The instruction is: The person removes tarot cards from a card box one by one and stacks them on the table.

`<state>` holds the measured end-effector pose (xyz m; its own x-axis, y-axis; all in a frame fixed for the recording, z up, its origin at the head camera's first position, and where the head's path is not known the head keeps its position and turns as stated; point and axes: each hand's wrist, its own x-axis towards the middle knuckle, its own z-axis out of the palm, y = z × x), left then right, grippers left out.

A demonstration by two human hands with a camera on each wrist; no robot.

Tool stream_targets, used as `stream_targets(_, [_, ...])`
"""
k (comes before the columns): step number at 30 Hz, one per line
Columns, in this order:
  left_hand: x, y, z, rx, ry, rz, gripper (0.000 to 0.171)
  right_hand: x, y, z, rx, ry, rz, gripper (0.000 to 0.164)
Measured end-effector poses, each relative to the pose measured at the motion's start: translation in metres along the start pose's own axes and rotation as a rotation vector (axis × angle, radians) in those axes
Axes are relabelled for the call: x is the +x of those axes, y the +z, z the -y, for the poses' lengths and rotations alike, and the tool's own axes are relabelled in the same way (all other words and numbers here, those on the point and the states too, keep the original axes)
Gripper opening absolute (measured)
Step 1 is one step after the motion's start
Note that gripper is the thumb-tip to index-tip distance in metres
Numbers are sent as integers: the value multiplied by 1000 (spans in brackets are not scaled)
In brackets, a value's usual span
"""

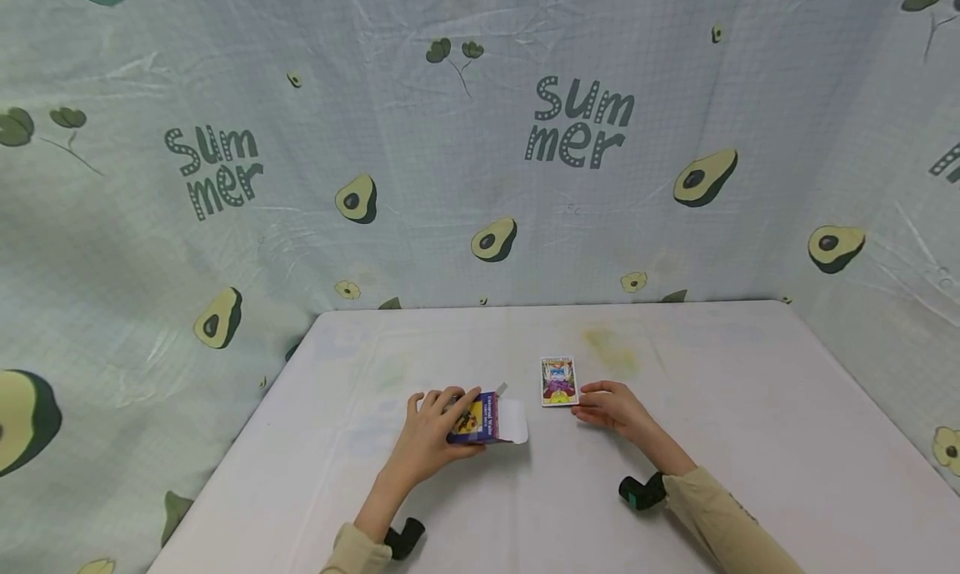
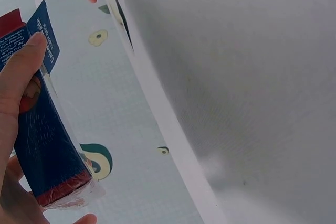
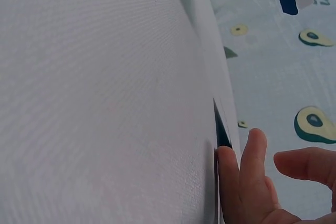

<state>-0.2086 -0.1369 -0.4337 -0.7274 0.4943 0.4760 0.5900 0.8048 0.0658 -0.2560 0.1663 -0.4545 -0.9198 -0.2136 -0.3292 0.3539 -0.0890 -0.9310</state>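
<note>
My left hand [image 1: 431, 436] grips a tarot card box [image 1: 471, 418], blue and yellow with a purple side, over the table. Its white end flap stands open and points right. In the left wrist view the thumb lies along the blue side of the box [image 2: 47, 145], and clear wrap hangs at its red end. A colourful tarot card [image 1: 558, 381] lies face up on the table, right of the box; whether others lie under it I cannot tell. My right hand [image 1: 611, 409] rests at the card's lower right edge, its fingers [image 3: 254, 166] loosely extended and pinching nothing.
The white-covered table [image 1: 675, 349] has a faint yellow stain [image 1: 609, 351] beyond the card. Behind it hangs a pale curtain [image 1: 420, 141] printed with avocados. Black wrist devices [image 1: 642, 491] sit below both hands, close to the tabletop.
</note>
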Motion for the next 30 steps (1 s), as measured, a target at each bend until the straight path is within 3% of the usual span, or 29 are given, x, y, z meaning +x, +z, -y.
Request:
stream_targets(9, [0,-1,0,-11,-15,-6,79,-1,-3,0,-32,-5,-31,37])
stream_targets(22, [-1,-4,1,-4,-17,8,78,-4,-8,-2,-47,-49,35,47])
stream_targets(30, [-1,-5,-2,0,-13,15,78,-15,4,2,-118,-78,-15,46])
